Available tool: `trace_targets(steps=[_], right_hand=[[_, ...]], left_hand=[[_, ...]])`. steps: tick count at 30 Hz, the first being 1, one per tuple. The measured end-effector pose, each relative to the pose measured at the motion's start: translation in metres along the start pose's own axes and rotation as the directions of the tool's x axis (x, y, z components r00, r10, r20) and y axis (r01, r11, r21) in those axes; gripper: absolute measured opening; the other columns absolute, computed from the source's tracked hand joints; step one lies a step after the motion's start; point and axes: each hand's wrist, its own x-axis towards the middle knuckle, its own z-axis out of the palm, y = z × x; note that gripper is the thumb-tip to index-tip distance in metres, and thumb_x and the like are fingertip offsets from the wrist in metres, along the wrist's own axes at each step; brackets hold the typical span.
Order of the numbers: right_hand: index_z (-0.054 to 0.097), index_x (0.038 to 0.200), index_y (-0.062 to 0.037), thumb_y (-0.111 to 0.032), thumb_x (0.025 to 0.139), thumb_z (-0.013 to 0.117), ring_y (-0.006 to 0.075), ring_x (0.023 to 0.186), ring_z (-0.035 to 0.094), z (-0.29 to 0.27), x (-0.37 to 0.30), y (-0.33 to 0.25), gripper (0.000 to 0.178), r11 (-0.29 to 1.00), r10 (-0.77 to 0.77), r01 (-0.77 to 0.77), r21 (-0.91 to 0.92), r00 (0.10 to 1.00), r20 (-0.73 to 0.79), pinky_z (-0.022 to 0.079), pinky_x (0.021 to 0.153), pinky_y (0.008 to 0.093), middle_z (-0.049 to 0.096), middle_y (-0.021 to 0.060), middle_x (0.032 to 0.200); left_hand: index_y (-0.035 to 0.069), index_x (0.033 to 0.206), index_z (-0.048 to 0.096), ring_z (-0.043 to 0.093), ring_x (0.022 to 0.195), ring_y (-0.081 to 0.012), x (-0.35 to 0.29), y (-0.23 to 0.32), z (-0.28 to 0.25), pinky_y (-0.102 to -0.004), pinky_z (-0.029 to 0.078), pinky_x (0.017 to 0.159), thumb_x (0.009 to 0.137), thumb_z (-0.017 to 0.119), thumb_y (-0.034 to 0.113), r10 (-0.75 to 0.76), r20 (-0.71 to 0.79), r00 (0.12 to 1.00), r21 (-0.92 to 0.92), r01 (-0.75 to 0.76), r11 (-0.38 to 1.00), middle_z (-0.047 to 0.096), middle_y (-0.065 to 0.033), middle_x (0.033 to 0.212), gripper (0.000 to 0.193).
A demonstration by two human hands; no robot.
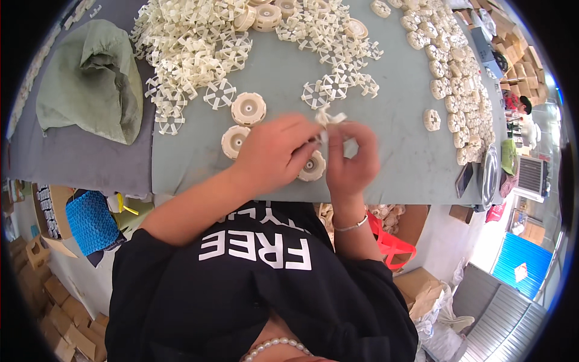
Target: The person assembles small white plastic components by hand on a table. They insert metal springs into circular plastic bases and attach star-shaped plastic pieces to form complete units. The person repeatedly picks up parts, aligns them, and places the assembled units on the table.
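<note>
Above the near part of the table, my left hand (272, 154) and my right hand (354, 158) meet at a small cream plastic spoked ring (329, 117). The fingers of both hands are pinched on it, and the left ones partly hide it. Some motion blur softens the hands and the ring. A round cream plastic wheel-like part (311, 166) lies beneath, between my hands. Two more such parts, an upper round part (248, 109) and a lower round part (236, 142), sit beside my left hand, which overlaps the lower one.
A large heap of spoked rings (193, 51) covers the far left of the table, with a smaller heap (338, 60) at far centre. Rows of cream round pieces (455, 90) line the right. A green cloth (90, 84) lies left; a phone (464, 180) rests near the right edge.
</note>
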Motion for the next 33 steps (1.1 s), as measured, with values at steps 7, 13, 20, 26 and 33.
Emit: trace_targets(steps=[7,13,20,26,33], right_hand=[[0.061,0.106,-0.0086,-0.016,0.110,0.061,0.0131,0.084,0.065,-0.033,0.021,0.008,0.008,0.296,0.682,-0.502,0.813,0.707,0.189,0.053,0.071,0.0314,0.067,0.0033,0.093],[0.069,0.114,-0.0029,-0.024,0.097,0.078,0.0198,0.088,0.066,-0.037,0.002,0.075,0.029,0.638,0.747,-0.757,-0.138,0.566,0.349,0.053,0.082,0.0340,0.070,0.0110,0.106],[0.069,0.133,-0.0053,-0.014,0.081,0.087,0.0238,0.096,0.066,-0.065,-0.004,0.074,0.055,0.894,0.428,-0.431,-0.124,0.739,0.521,0.056,0.084,0.0364,0.067,0.0115,0.121],[0.069,0.133,-0.0048,-0.006,0.075,0.085,0.0250,0.103,0.068,-0.064,0.000,0.026,0.060,0.881,0.259,-0.441,0.171,0.752,0.605,0.058,0.089,0.0347,0.066,0.0131,0.127],[0.067,0.132,-0.0018,-0.005,0.075,0.084,0.0341,0.114,0.066,-0.058,-0.015,-0.009,0.059,0.952,0.226,-0.305,0.001,0.708,0.669,0.057,0.095,0.0413,0.064,0.0148,0.127]], left_hand=[[0.002,0.120,0.067,0.063,0.078,-0.0107,0.003,-0.006,-0.018,-0.0289,0.055,0.065,0.105,0.063,0.006,-0.383,0.081,0.920,-0.841,0.269,0.469,0.072,-0.0080,0.105,0.016],[0.000,0.135,0.059,0.069,0.099,-0.0172,-0.017,-0.010,-0.045,-0.0339,0.062,0.072,0.104,0.059,0.022,-0.610,0.210,0.764,-0.872,0.428,0.236,0.070,-0.0100,0.113,0.038],[0.003,0.134,0.063,0.071,0.087,-0.0156,-0.075,-0.026,-0.120,-0.0303,0.058,0.063,0.102,0.055,0.021,-0.748,0.057,0.661,-0.737,0.534,0.416,0.071,-0.0078,0.100,0.038],[0.002,0.132,0.062,0.059,0.068,-0.0132,-0.086,0.008,-0.089,-0.0284,0.051,0.050,0.102,0.054,0.027,-0.704,0.336,0.626,-0.858,0.512,0.046,0.066,-0.0099,0.102,0.040],[0.004,0.137,0.062,0.065,0.072,-0.0137,-0.055,0.002,-0.019,-0.0300,0.051,0.062,0.102,0.070,0.031,-0.574,0.303,0.761,-0.283,0.647,0.708,0.069,-0.0022,0.085,0.045]])
